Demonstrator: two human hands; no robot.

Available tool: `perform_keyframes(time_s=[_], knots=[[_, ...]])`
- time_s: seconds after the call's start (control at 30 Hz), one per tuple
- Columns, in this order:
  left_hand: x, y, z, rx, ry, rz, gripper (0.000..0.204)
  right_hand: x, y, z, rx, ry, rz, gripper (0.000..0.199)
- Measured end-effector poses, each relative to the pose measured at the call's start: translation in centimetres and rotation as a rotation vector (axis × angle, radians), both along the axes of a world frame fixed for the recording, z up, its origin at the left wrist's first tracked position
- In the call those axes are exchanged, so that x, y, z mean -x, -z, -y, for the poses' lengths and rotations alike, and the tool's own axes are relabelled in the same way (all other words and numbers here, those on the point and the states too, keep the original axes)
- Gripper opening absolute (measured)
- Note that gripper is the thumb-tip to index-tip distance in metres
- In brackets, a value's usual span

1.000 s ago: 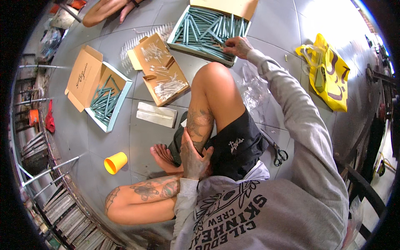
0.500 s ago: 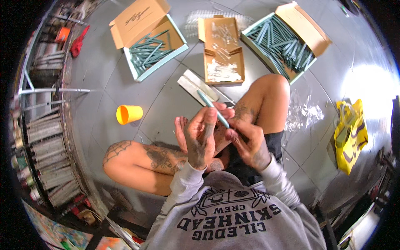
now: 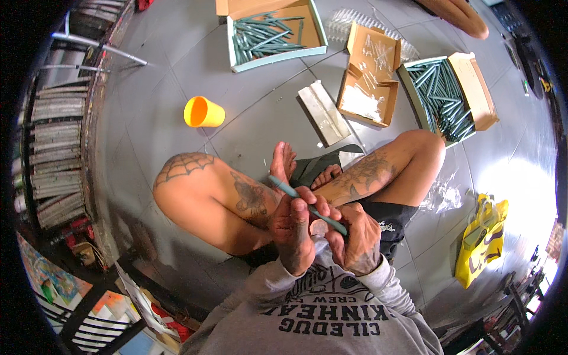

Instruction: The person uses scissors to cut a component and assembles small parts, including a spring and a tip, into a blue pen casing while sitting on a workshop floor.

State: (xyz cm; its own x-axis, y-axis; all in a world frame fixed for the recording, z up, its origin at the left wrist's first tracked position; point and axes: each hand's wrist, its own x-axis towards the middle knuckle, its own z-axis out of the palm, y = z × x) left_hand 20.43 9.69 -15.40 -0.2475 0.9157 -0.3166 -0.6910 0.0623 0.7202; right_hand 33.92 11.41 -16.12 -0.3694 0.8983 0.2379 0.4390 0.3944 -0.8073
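Note:
A teal pen (image 3: 283,186) lies slantwise across both my hands, above my crossed legs. My left hand (image 3: 294,231) is closed on its middle, with the thumb and fingers around the barrel. The fingers of my right hand (image 3: 360,236) grip the pen's lower right end; whatever small part may be at that end is hidden by them. On the floor beyond my feet are an open box of teal pens (image 3: 269,38), a second such box (image 3: 441,97) to the right, and a small cardboard box (image 3: 387,106) with clear and white slender pieces.
A flat greyish block (image 3: 324,112) lies before my feet. An orange-yellow cup (image 3: 204,112) is on its side at the left. At right are crumpled clear plastic (image 3: 444,195) and a yellow bag (image 3: 482,242). Another person's bare limb (image 3: 458,15) shows at the far right. Loaded shelving (image 3: 59,142) lines the left.
Both hands have come closer to my body with the pen still between them. My view has shifted, so the boxes and cup sit higher in the picture, and another person's limb now shows.

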Motion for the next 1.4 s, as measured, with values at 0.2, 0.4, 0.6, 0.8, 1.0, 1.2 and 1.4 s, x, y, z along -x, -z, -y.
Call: perform_keyframes(time_s=[0.2,0.4,0.6,0.8,1.0,1.2,1.4], knots=[[2.4,1.5,1.3,-0.017,0.296,0.09,0.033,-0.9,-1.8,-3.2,0.167,-0.025,-0.131,0.027],[5.9,1.8,3.1,-0.049,0.895,0.251,0.034,-2.1,-4.6,-5.4,-0.405,-0.6,0.31,0.03],[6.9,0.6,4.3,-0.243,1.123,-0.304,0.036,-2.9,-5.4,-3.0,-0.306,-0.833,0.234,0.02],[6.8,-0.8,4.5,-0.697,0.833,-1.501,0.023,-3.1,-4.5,0.8,1.337,-0.287,-0.049,0.045],[7.4,-2.0,1.8,-0.949,0.779,-1.565,0.018,-3.8,-4.0,1.6,2.109,-0.148,-0.353,0.048],[8.4,-1.9,-4.3,-0.829,1.168,-1.547,0.02,-2.2,-3.0,-0.3,0.395,-0.262,0.064,0.017],[12.0,-2.1,-17.6,-0.711,1.137,-1.617,0.018,0.1,4.7,-5.6,0.312,0.149,-0.065,0.016]])
